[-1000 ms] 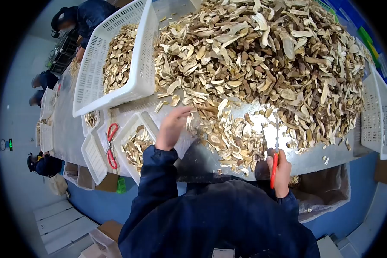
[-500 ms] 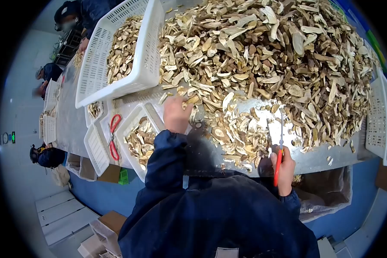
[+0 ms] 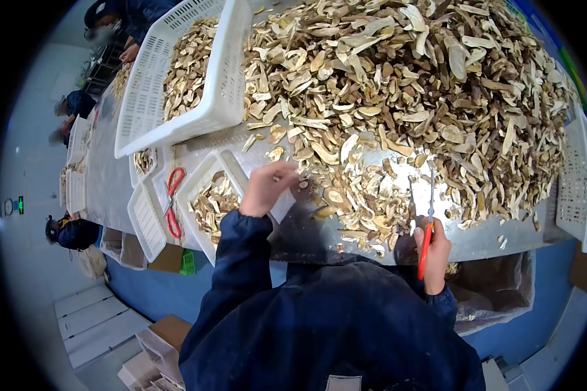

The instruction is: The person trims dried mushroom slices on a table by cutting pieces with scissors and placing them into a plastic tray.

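My right hand (image 3: 437,254) is closed round the red-handled scissors (image 3: 425,249), whose parted blades point away from me over the bright bare patch of table. To the left, my left hand (image 3: 265,187) hovers over the table near the small white tray, with fingers bent and drawn together; whatever is between the fingertips is too small to make out. In front of both hands lie loose dried mushroom slices (image 3: 365,195). Behind them rises a large heap of dried mushroom slices (image 3: 398,85). Beside my left forearm, a white tray (image 3: 231,166) holds more slices.
A large white perforated basket (image 3: 225,85) with slices stands tilted at the back left. Another pair of red-handled scissors (image 3: 171,202) lies by an oblong white tray (image 3: 147,225). At right is a white basket (image 3: 571,182); below the table, a lined box (image 3: 502,287). Several people work far left.
My left hand has drawn back toward me from the slices by the big basket, and its fingers now point right. My right hand has barely shifted, still gripping the scissors.
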Available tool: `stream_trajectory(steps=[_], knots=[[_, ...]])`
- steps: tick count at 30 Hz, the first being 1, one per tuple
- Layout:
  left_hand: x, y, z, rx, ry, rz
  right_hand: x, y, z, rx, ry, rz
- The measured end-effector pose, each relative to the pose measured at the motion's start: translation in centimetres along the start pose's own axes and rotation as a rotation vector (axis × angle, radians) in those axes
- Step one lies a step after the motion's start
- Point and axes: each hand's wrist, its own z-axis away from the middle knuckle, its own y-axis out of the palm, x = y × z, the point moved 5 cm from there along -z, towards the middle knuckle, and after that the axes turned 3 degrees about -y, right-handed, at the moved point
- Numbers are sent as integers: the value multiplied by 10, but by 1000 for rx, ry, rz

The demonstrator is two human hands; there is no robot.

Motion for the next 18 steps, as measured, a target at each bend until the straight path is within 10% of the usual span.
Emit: stream_trajectory(steps=[5,12,18], knots=[[-13,16,-32,-338,263,-292,-5,1,1,-11,-9,10],[6,27,-47,-285,217,-412,-3,-2,3,-18,-12,29],[-12,21,-15,112,-187,1225,-3,2,2,-6,3,35]])
